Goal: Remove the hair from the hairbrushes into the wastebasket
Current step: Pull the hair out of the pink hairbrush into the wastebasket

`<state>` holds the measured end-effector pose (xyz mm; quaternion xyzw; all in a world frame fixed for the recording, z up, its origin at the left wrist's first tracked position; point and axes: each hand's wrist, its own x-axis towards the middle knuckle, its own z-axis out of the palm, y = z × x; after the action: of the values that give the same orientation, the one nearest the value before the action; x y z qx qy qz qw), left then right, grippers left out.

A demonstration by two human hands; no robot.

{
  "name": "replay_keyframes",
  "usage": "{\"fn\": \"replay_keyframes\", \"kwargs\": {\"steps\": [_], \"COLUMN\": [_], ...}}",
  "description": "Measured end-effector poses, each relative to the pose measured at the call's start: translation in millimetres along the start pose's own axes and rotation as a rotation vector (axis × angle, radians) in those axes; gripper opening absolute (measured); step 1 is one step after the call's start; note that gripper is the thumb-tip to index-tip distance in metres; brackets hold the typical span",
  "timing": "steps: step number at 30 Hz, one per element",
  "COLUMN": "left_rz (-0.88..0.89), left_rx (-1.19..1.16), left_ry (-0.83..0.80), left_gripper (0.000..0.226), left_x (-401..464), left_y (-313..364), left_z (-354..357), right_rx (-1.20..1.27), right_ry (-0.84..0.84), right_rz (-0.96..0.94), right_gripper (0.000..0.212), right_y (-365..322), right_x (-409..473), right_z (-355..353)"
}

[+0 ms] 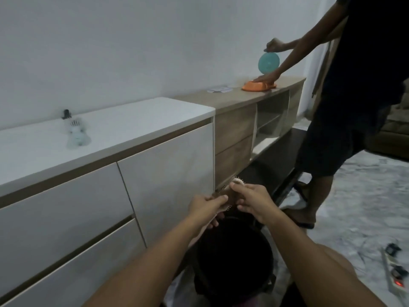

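hairbrush in both hands, above dark wastebasket

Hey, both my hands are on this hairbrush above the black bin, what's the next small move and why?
Probably pinch the hair and pull it off the bristles. Your left hand grips the hairbrush, your right hand has its fingers at the bristles, and the wastebasket sits directly below to catch it.

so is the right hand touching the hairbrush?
Touching. The head view shows the right hand with its fingertips pinched on the bristled end of the hairbrush, held over the dark wastebasket; no gap visible.
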<state>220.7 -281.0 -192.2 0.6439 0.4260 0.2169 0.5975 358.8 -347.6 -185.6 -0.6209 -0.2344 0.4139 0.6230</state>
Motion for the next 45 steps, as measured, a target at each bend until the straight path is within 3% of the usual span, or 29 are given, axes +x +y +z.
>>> {"fn": "replay_keyframes", "kwargs": {"steps": [5, 10, 14, 17, 22, 28, 35, 45], "left_rz": [-0.056, -0.138, -0.246, -0.307, -0.293, -0.318, -0.284, -0.297], "left_rx": [-0.018, -0.053, -0.14, -0.194, -0.222, -0.289, -0.284, -0.349], "left_ry": [-0.003, -0.035, -0.042, -0.05, 0.014, 0.101, 0.145, 0.205], "left_gripper": [0.025, 0.028, 0.038, 0.043, 0.031, 0.032, 0.048, 0.034], "left_x": [17.5, 32.8, 41.7, 43.5, 42.9, 42.2, 30.6, 24.2], "left_y": [-23.7, -47.6, -61.4, -72.2, -89.3, -98.1, -94.4, -95.4], "left_z": [14.7, 21.7, 20.4, 17.8, 15.4, 7.2, -0.1, -4.4], "right_rx": [0.021, 0.011, -0.087, -0.15, -0.151, -0.193, -0.135, -0.128], "right_ry": [-0.033, 0.015, -0.006, -0.025, -0.014, -0.063, -0.083, -0.172], "right_rz": [0.039, 0.134, 0.085, 0.069, 0.127, 0.124, 0.121, 0.133], "right_gripper": [0.015, 0.025, 0.02, 0.025, 0.029, 0.048, 0.044, 0.024], "right_y": [22.1, 41.0, 49.2, 56.9, 67.8, 73.5, 73.1, 75.8], "right_x": [12.2, 28.0, 41.7, 47.1, 47.0, 45.3, 38.8, 24.6], "right_z": [-10.8, -8.2, -8.9, -7.1, 1.3, 15.3, 18.8, 23.3]}}
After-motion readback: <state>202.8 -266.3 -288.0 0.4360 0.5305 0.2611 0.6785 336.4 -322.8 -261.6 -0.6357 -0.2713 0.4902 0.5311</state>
